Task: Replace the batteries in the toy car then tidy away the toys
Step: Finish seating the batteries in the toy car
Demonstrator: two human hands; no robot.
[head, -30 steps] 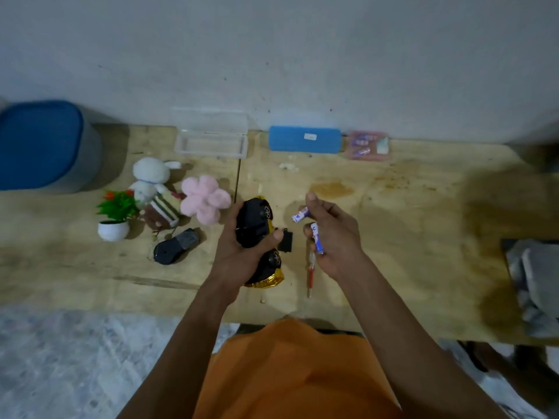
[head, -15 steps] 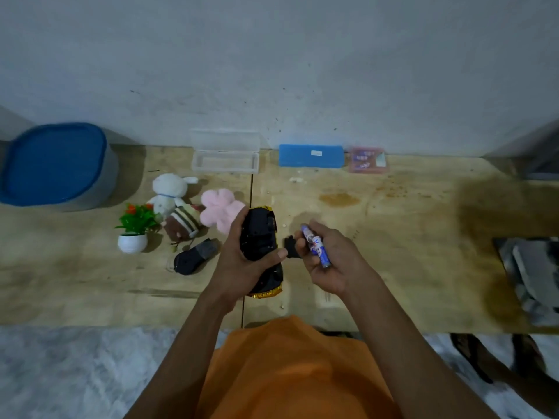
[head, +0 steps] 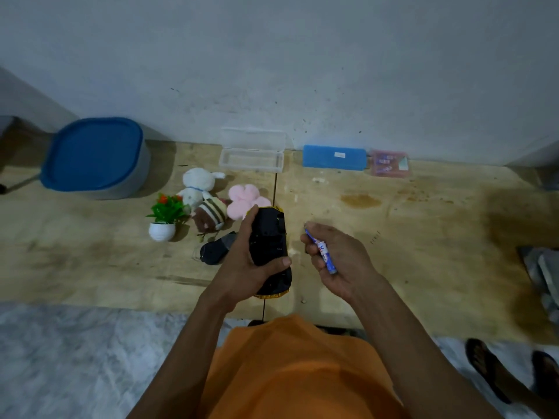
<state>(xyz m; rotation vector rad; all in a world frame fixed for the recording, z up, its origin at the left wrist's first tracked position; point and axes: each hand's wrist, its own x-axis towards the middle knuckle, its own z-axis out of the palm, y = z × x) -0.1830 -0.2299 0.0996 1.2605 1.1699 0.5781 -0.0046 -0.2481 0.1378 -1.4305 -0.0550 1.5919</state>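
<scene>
My left hand [head: 242,267] grips the yellow toy car [head: 270,237], which is turned underside up so its black base faces me, just above the wooden table [head: 423,237]. My right hand [head: 338,258] holds blue and white batteries [head: 323,252] in curled fingers, a little to the right of the car and apart from it. A black remote control [head: 216,251] lies on the table left of the car. Behind it sit a white plush bunny [head: 196,184], a brown striped plush [head: 210,216] and a pink plush flower [head: 245,199].
A small potted plastic plant [head: 165,217] stands left of the plush toys. A blue-lidded tub [head: 93,155] is at the back left. An open clear case [head: 252,155], a blue box [head: 334,157] and a pink battery pack [head: 390,163] line the wall. Folded cloth [head: 544,273] lies at the right edge.
My right hand drew away from the car to the right with the batteries. The small black piece seen between my hands earlier is out of sight. The view shifted slightly.
</scene>
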